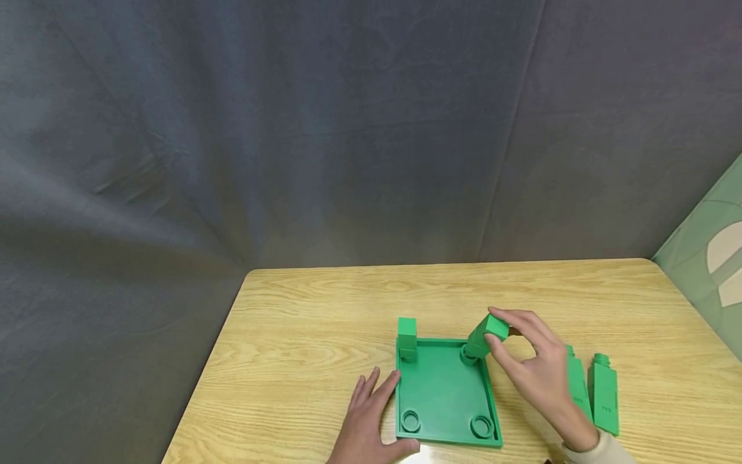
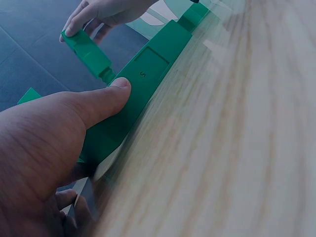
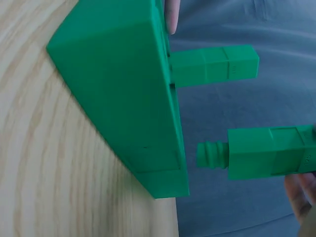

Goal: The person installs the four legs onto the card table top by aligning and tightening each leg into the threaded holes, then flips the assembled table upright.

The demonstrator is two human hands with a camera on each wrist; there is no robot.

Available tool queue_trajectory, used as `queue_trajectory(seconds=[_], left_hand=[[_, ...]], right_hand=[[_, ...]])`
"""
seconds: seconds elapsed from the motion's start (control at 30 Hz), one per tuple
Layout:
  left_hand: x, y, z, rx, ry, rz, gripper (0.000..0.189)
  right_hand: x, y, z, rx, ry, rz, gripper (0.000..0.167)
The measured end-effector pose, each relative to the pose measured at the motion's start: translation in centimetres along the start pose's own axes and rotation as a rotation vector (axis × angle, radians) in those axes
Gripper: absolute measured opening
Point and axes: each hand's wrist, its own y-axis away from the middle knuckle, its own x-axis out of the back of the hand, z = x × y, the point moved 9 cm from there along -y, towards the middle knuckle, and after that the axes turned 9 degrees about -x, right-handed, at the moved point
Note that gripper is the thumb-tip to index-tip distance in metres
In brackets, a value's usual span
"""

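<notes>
Green tray (image 1: pixel 443 394) on the counter (image 1: pixel 301 361), near left corner spanned by a straight-fingered left hand (image 1: pixel 369 420); tilted leg (image 1: pixel 484 335), pinched in the right hand (image 1: pixel 539 367), hung just above the tray's far right ring (image 1: pixel 468 359), where its slant could have crossed the threads (image 3: pixel 213 154).

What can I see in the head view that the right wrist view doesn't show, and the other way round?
Only the head view shows the two round sockets at the near corners of the green tray, and the two lying posts off to its right.

Only the right wrist view shows the threaded end of the held post.

Both show the tray, the upright post, the held post, part of the right hand, the wooden table and the dark cloth.
</notes>
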Motion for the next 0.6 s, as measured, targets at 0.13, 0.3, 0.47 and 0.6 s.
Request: queue_trajectory(seconds=[0.13, 0.3, 0.47, 0.6], left_hand=[[-0.1, 0.0, -0.2, 0.029, 0.008, -0.014, 0.107], [-0.1, 0.0, -0.2, 0.029, 0.003, -0.014, 0.108], [0.0, 0.0, -0.1, -0.001, -0.004, 0.001, 0.106], [0.1, 0.0, 0.0, -0.006, -0.003, 0.004, 0.106]], right_hand=[[-0.4, 0.1, 0.4, 0.005, -0.001, -0.022, 0.039], [-0.7, 0.3, 0.9, -0.001, 0.008, -0.040, 0.040], [-1.0, 0.2, 1.1, -0.020, 0.044, -0.076, 0.036], [-1.3, -0.1, 1.1, -0.048, 0.110, -0.127, 0.051]])
